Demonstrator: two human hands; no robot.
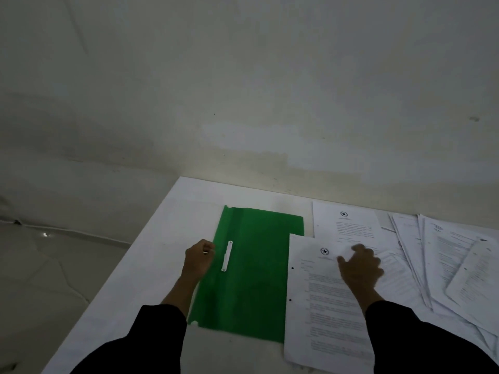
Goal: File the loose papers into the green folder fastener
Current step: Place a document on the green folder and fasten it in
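A green folder (251,276) lies open and flat on the white table (151,265). A white plastic fastener strip (227,255) runs along its left part. My left hand (198,259) rests at the folder's left edge beside the strip, fingers curled; whether it pinches anything I cannot tell. A printed sheet with two punched holes (321,306) lies over the folder's right edge. My right hand (360,267) lies spread on top of that sheet, fingers apart and blurred.
Another printed sheet (347,222) lies behind the punched one. Several loose papers (453,263) are fanned out at the right of the table. A pale wall stands right behind the table, and the tiled floor (40,279) drops away at the left.
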